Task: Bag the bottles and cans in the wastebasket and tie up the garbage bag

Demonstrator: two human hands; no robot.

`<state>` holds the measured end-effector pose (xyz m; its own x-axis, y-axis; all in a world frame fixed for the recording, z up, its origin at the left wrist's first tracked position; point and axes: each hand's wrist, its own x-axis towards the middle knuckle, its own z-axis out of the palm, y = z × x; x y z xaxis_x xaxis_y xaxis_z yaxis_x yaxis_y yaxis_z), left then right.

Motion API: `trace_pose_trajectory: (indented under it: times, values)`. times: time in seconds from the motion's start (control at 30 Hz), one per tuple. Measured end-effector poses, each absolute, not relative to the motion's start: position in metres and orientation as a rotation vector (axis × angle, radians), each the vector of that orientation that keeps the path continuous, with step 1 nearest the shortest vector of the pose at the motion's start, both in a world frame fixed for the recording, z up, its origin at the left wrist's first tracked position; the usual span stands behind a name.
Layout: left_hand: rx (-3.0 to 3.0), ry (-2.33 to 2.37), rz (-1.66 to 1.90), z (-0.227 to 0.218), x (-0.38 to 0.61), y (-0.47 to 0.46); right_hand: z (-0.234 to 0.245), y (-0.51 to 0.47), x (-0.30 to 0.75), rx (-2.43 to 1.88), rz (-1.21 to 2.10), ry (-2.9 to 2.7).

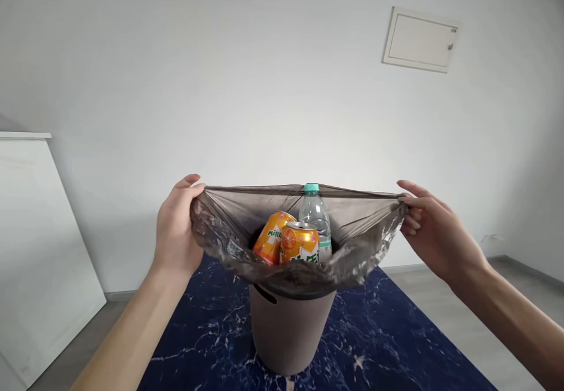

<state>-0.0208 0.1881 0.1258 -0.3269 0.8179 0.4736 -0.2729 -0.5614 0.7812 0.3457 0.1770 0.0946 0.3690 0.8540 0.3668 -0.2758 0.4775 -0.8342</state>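
A dark, see-through garbage bag lines a grey-brown trash can, its mouth stretched wide above the rim. My left hand pinches the bag's edge at the left. On the other side my right hand grips the opposite edge, so the far rim of the bag is pulled taut between them. Inside stand a clear plastic bottle with a turquoise cap and two orange Mirinda cans, one tilted can and one nearer can. Their lower parts are hidden by the bag.
The can stands on a dark blue marbled table. A white cabinet is at the left. Behind is a pale wall with a closed panel at upper right. Grey flooring shows beyond the table.
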Motion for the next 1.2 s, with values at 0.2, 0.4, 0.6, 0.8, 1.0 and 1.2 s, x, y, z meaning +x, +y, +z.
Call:
trace_pose_trajectory:
  times: [0.2, 0.4, 0.6, 0.8, 1.0, 1.2]
  values:
    - [1.112, 0.883, 2.056, 0.119, -0.034, 0.200, 0.074, 0.178, 0.360, -0.789, 0.771, -0.947]
    - [1.463, 1.201, 1.964, 0.110, -0.048, 0.207, 0.057, 0.183, 0.367, -0.973, 0.578, -1.128]
    - [1.749, 1.487, 1.786, 0.100, -0.059, 0.211, 0.052, 0.184, 0.363, -1.102, 0.428, -1.357]
    - [1.685, 1.511, 1.552, 0.099, -0.073, 0.208, 0.050, 0.180, 0.364, -1.140, 0.535, -1.520]
    - [1.736, 1.587, 1.212, 0.102, -0.094, 0.212, 0.049, 0.180, 0.367, -1.152, 0.666, -1.688]
    - [1.715, 1.567, 1.258, 0.107, -0.087, 0.225, 0.064, 0.202, 0.368, -1.350, 0.751, -1.501]
